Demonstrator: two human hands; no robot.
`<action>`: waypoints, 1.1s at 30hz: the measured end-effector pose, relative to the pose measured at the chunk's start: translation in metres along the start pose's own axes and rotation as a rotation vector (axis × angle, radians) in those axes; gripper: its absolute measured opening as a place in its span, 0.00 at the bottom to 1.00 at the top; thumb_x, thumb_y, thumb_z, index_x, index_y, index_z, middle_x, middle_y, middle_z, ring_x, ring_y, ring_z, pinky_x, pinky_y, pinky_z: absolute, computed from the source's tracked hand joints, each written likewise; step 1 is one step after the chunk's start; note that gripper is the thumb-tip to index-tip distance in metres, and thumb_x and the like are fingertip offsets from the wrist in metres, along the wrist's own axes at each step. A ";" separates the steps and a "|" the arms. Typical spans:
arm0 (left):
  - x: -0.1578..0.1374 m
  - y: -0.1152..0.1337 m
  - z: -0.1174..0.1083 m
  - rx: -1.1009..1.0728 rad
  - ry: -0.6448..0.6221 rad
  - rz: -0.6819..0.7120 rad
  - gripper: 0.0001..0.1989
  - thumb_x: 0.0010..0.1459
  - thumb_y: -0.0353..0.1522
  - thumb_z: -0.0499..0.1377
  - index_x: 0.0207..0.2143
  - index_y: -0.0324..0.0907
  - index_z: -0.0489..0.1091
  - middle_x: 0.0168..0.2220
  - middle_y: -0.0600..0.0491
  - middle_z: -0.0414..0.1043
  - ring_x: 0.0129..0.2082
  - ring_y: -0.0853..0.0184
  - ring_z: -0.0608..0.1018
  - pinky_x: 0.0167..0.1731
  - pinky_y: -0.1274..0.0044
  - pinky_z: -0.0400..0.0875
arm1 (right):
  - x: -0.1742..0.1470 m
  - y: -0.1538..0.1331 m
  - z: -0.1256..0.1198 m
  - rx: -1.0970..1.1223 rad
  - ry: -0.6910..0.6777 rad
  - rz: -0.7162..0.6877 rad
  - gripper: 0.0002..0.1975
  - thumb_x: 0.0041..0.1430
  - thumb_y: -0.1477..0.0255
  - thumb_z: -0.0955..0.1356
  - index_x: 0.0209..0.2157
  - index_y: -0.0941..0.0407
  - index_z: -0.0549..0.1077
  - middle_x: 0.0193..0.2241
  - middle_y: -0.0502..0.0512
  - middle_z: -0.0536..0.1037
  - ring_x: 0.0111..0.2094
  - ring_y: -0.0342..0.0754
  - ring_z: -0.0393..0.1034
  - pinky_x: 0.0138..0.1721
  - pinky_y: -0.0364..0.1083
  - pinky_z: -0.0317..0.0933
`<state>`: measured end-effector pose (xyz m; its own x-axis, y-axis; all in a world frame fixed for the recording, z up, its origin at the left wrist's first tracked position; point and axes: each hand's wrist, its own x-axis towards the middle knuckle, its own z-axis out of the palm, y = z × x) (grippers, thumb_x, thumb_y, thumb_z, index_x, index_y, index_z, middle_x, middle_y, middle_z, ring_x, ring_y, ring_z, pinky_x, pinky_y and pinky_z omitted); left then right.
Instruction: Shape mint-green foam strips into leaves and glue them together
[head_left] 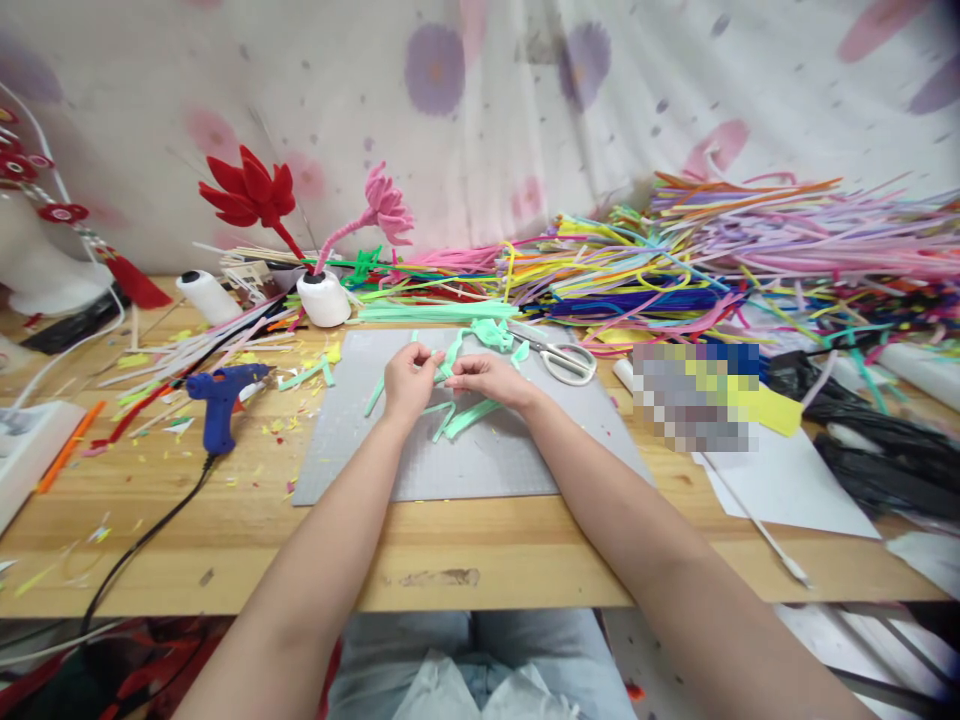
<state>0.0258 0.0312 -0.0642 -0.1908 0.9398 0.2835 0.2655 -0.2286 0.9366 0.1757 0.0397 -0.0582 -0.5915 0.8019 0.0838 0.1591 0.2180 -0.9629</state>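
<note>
Over a grey cutting mat (345, 460), both hands work close together on a mint-green pipe cleaner (453, 350). My left hand (411, 382) pinches it near one end. Fingers of my right hand (491, 380) are closed on it from the other side, with the fingertips of both hands nearly meeting. Several cut mint-green pipe cleaner pieces (474, 416) lie on the mat below and beside the hands. Just behind them rests a bunched mint-green shape (491, 332). Scissors (566, 362) with pale handles lie at the mat's back right.
A blue glue gun (219, 405) with a black cord stands left of the mat. Behind are a white pot (324, 300) with a red flower (251, 190) and a pink flower (384, 210), and heaped coloured pipe cleaners (630, 270). White paper (787, 490) lies right.
</note>
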 end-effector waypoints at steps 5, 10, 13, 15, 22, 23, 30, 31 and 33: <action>0.000 0.006 0.001 -0.170 -0.089 -0.072 0.12 0.42 0.39 0.60 0.22 0.40 0.63 0.19 0.59 0.62 0.19 0.75 0.67 0.16 0.83 0.59 | -0.002 0.000 -0.001 0.061 0.050 0.015 0.14 0.44 0.61 0.67 0.20 0.59 0.65 0.19 0.47 0.69 0.22 0.38 0.60 0.26 0.39 0.53; 0.001 0.003 0.002 -0.223 -0.146 -0.157 0.13 0.39 0.39 0.62 0.22 0.40 0.62 0.15 0.60 0.60 0.13 0.77 0.62 0.13 0.83 0.56 | 0.000 0.004 0.002 0.065 0.070 0.071 0.15 0.43 0.60 0.67 0.21 0.58 0.65 0.20 0.47 0.69 0.20 0.37 0.58 0.23 0.39 0.53; 0.000 0.002 0.002 -0.158 -0.080 -0.132 0.13 0.39 0.38 0.62 0.21 0.40 0.62 0.15 0.61 0.59 0.13 0.78 0.60 0.12 0.84 0.55 | 0.002 0.005 0.004 0.104 0.108 0.051 0.14 0.43 0.61 0.67 0.25 0.58 0.68 0.24 0.48 0.71 0.24 0.39 0.61 0.26 0.40 0.56; -0.001 0.003 0.002 -0.117 -0.076 -0.127 0.13 0.39 0.38 0.62 0.21 0.40 0.63 0.16 0.61 0.60 0.15 0.77 0.62 0.13 0.84 0.56 | 0.003 0.004 0.005 0.101 0.155 0.052 0.13 0.44 0.62 0.67 0.26 0.58 0.69 0.25 0.48 0.71 0.26 0.39 0.62 0.28 0.40 0.56; -0.005 0.004 0.006 -0.013 -0.069 -0.095 0.11 0.41 0.38 0.60 0.22 0.40 0.64 0.17 0.59 0.61 0.17 0.75 0.63 0.15 0.83 0.59 | 0.006 0.002 0.006 0.004 0.301 0.096 0.12 0.45 0.64 0.64 0.22 0.59 0.68 0.21 0.49 0.71 0.23 0.39 0.61 0.29 0.40 0.54; -0.005 0.004 0.006 -0.005 -0.066 -0.090 0.10 0.41 0.38 0.60 0.23 0.40 0.65 0.18 0.59 0.61 0.17 0.75 0.63 0.15 0.83 0.59 | 0.007 0.004 0.006 -0.005 0.326 0.095 0.12 0.45 0.64 0.64 0.22 0.59 0.68 0.21 0.49 0.71 0.23 0.39 0.61 0.29 0.41 0.55; -0.005 0.000 0.009 0.063 0.001 0.014 0.09 0.42 0.36 0.59 0.28 0.42 0.70 0.25 0.54 0.66 0.25 0.71 0.67 0.23 0.82 0.62 | 0.012 0.013 0.010 -0.120 0.512 0.098 0.11 0.45 0.64 0.64 0.23 0.58 0.68 0.22 0.50 0.72 0.25 0.41 0.63 0.29 0.41 0.55; -0.005 0.000 0.009 0.056 0.017 0.014 0.08 0.42 0.36 0.59 0.27 0.42 0.70 0.25 0.54 0.67 0.26 0.71 0.67 0.23 0.81 0.62 | 0.012 0.013 0.011 -0.141 0.517 0.096 0.11 0.45 0.64 0.64 0.23 0.58 0.68 0.23 0.50 0.72 0.25 0.41 0.64 0.29 0.41 0.55; -0.005 0.000 0.010 0.035 0.044 -0.015 0.07 0.42 0.36 0.59 0.23 0.41 0.69 0.24 0.54 0.67 0.25 0.71 0.67 0.23 0.81 0.62 | 0.011 0.011 0.014 -0.185 0.545 0.100 0.10 0.46 0.65 0.63 0.23 0.58 0.68 0.23 0.51 0.73 0.26 0.42 0.64 0.30 0.42 0.56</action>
<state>0.0363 0.0286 -0.0678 -0.2363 0.9307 0.2792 0.2951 -0.2050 0.9332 0.1597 0.0434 -0.0716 -0.0820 0.9834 0.1620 0.3578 0.1808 -0.9161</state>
